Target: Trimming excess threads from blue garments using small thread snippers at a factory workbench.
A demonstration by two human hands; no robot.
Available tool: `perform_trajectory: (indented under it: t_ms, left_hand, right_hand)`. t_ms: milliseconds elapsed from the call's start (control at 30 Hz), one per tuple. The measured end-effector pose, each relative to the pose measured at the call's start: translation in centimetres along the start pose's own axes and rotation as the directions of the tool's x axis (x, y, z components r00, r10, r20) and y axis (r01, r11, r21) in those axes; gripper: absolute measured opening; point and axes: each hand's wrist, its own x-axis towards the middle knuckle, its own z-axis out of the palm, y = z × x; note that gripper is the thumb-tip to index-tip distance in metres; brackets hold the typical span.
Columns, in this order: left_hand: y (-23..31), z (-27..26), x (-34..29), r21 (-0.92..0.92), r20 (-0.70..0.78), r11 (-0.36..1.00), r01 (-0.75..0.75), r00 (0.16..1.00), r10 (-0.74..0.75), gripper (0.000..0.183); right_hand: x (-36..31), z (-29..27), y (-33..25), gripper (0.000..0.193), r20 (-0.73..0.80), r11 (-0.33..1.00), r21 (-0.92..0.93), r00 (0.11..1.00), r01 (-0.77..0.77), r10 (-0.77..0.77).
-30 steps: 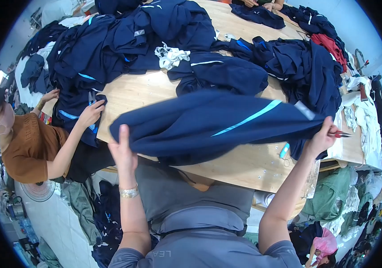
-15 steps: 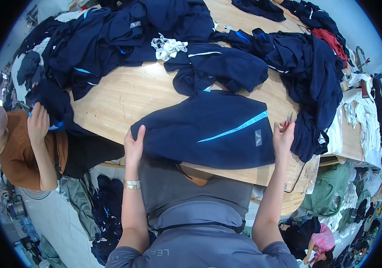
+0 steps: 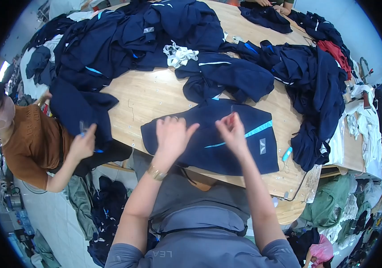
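Note:
A dark navy garment (image 3: pixel 191 147) lies spread on the table in front of me, with a light-blue stripe and a small grey patch on its right part. My left hand (image 3: pixel 172 136) rests over its left half, palm down, thumb stretched out from the fingers. Above the stripe my right hand (image 3: pixel 233 134) is closed in a pinch. A thin metal tip shows over its fingers, apparently the thread snips (image 3: pixel 232 109); their body is mostly hidden. Just right of the garment lies a small light-blue tool (image 3: pixel 287 154).
Navy garments are heaped at the back left (image 3: pixel 124 40) and right (image 3: pixel 311 76), with a white strap bundle (image 3: pixel 180 55) between. A co-worker in a brown top (image 3: pixel 35 138) handles navy cloth at left. Another person's hands (image 3: pixel 282 9) show at the far edge.
Both my hands have left the garment's side edges and come inward over it. The light-blue tool now shows on the table. The left co-worker's hand has moved lower and rightward with the cloth.

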Motion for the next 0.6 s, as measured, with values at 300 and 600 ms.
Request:
perform_trajectory:
  t_ms: [300, 600]
  left_hand:
    - [-1.0, 0.7, -0.1, -0.863, 0.408, 0.338, 0.377, 0.913, 0.023, 0.022]
    - [0.4, -1.1, -3.0, -0.897, 0.394, -0.168, 0.409, 0.912, 0.117, 0.025]
  right_hand:
    - [-6.6, 0.3, -2.3, 0.022, -0.051, 0.969, 0.228, 0.992, -0.101, 0.115]
    - [-7.1, 0.3, -5.0, 0.036, -0.016, 0.927, -0.369, 0.997, 0.065, -0.077]
